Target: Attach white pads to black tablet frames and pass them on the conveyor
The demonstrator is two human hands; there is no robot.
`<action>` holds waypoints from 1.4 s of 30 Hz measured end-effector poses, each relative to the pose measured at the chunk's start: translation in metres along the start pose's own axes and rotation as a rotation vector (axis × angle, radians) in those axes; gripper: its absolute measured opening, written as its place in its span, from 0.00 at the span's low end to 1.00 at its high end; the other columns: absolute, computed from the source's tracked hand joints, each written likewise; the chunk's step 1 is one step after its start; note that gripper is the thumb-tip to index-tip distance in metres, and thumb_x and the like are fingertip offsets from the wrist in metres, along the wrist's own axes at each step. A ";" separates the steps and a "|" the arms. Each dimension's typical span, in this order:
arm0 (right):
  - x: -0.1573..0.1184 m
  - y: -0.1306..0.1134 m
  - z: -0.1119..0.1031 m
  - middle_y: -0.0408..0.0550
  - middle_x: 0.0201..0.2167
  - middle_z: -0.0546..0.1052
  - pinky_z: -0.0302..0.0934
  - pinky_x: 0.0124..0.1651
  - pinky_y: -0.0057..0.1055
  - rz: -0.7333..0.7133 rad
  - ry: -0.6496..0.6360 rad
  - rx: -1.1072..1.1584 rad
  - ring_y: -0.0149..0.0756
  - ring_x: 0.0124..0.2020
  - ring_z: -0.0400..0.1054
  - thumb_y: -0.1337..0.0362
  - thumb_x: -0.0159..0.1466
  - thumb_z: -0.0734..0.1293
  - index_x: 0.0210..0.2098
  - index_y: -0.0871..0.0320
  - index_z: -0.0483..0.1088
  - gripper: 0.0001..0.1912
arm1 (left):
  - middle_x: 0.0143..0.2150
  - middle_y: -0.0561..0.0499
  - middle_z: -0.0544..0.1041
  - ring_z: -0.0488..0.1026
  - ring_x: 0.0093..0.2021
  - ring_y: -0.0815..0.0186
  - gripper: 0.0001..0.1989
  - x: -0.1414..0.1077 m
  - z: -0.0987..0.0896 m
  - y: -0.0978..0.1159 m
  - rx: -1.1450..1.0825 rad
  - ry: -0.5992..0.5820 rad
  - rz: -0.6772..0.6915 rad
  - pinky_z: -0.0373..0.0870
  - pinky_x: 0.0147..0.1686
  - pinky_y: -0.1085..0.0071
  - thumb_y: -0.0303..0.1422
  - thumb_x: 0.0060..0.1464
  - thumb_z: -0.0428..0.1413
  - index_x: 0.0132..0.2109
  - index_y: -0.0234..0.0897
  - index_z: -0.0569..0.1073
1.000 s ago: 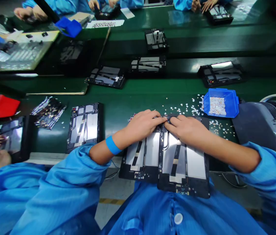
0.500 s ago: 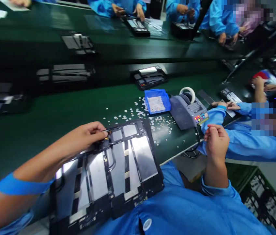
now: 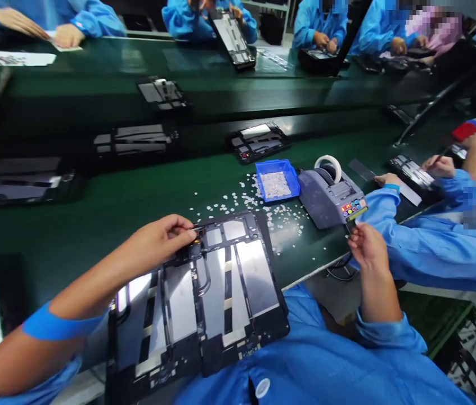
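My left hand (image 3: 174, 236) pinches the top edge of an opened device (image 3: 216, 281), near a small camera part; the tiny item between its fingertips, if any, is hidden. The device has silvery panels and black strips and leans at the bench edge against my blue gown. My right hand (image 3: 367, 242) is raised just below the front of a grey tape dispenser (image 3: 326, 197), thumb and forefinger together at its outlet. What they hold is too small to make out. A white tape roll (image 3: 336, 167) sits on the dispenser.
A blue tray (image 3: 278, 180) of whitish bits stands left of the dispenser, with bits scattered on the green bench (image 3: 157, 202). More opened devices (image 3: 259, 140) lie behind. At right a co-worker's sleeve (image 3: 415, 242) is close to my right hand. Other people sit across.
My right hand has moved up to the dispenser's front. The view has shifted left. Across the bench, a person has tilted a device upright. My left hand stays at the device's top edge.
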State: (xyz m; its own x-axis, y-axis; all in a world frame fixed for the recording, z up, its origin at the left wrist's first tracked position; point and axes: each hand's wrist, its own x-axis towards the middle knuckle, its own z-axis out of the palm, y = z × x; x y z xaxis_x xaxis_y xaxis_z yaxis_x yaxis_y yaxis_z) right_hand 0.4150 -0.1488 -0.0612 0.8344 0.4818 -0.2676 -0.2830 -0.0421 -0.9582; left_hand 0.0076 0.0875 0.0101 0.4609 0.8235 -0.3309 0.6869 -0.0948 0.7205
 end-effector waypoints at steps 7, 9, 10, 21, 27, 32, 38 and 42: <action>-0.097 -0.008 0.085 0.45 0.27 0.78 0.64 0.27 0.27 -0.233 -0.480 -0.244 0.31 0.24 0.69 0.57 0.63 0.73 0.33 0.56 0.76 0.09 | 0.38 0.48 0.80 0.75 0.35 0.64 0.12 -0.048 0.038 0.038 -0.404 0.003 0.194 0.73 0.33 0.68 0.37 0.55 0.61 0.45 0.38 0.76; -0.114 -0.010 0.123 0.45 0.26 0.78 0.65 0.29 0.29 -0.286 -0.645 -0.330 0.33 0.25 0.70 0.57 0.65 0.72 0.33 0.56 0.77 0.09 | 0.43 0.47 0.80 0.74 0.34 0.66 0.14 -0.052 0.054 0.044 -0.613 -0.097 0.176 0.73 0.33 0.69 0.33 0.53 0.62 0.48 0.37 0.76; -0.120 -0.011 0.140 0.45 0.26 0.78 0.66 0.30 0.29 -0.307 -0.713 -0.359 0.33 0.26 0.71 0.56 0.65 0.71 0.34 0.56 0.77 0.10 | 0.45 0.46 0.80 0.74 0.34 0.68 0.16 -0.053 0.061 0.045 -0.714 -0.111 0.158 0.73 0.33 0.70 0.32 0.53 0.63 0.49 0.37 0.76; -0.111 -0.009 0.214 0.50 0.43 0.83 0.68 0.46 0.36 -0.886 -1.079 -0.746 0.40 0.42 0.76 0.63 0.72 0.63 0.47 0.56 0.80 0.13 | 0.30 0.54 0.74 0.68 0.29 0.70 0.05 -0.056 0.013 0.001 -0.665 0.244 0.114 0.65 0.29 0.73 0.34 0.57 0.61 0.37 0.37 0.76; -0.083 -0.002 0.235 0.53 0.45 0.80 0.59 0.41 0.35 -1.481 -1.160 -1.132 0.40 0.40 0.69 0.67 0.75 0.61 0.56 0.54 0.78 0.17 | 0.32 0.53 0.79 0.74 0.33 0.67 0.08 -0.048 0.004 -0.018 -0.368 0.152 0.146 0.70 0.33 0.71 0.31 0.57 0.61 0.44 0.37 0.78; -0.076 0.002 0.234 0.52 0.43 0.78 0.55 0.40 0.36 -1.641 -1.193 -1.168 0.40 0.38 0.64 0.68 0.74 0.61 0.57 0.55 0.77 0.17 | 0.30 0.54 0.77 0.73 0.31 0.69 0.02 -0.040 0.010 -0.012 -0.313 0.130 0.125 0.68 0.32 0.72 0.29 0.57 0.60 0.38 0.36 0.78; -0.075 0.000 0.231 0.53 0.41 0.77 0.53 0.39 0.38 -1.744 -1.215 -1.165 0.41 0.38 0.62 0.69 0.74 0.61 0.58 0.59 0.75 0.17 | 0.33 0.53 0.78 0.71 0.30 0.68 0.05 -0.029 0.009 0.000 -0.064 0.098 0.163 0.67 0.35 0.70 0.28 0.60 0.57 0.36 0.37 0.78; -0.076 -0.001 0.230 0.53 0.40 0.77 0.52 0.38 0.38 -1.784 -1.221 -1.169 0.41 0.37 0.62 0.70 0.74 0.61 0.58 0.61 0.75 0.17 | 0.36 0.51 0.78 0.73 0.34 0.65 0.06 -0.017 0.012 0.002 0.069 0.088 0.232 0.70 0.40 0.68 0.27 0.59 0.57 0.35 0.37 0.78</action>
State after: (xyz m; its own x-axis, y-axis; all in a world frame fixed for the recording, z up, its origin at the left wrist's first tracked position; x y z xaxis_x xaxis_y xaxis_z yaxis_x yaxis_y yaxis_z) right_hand 0.2433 0.0164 -0.0162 -0.7392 0.6325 0.2314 0.6670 0.7349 0.1224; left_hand 0.0081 0.0669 0.0100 0.5620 0.8204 -0.1049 0.6068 -0.3228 0.7264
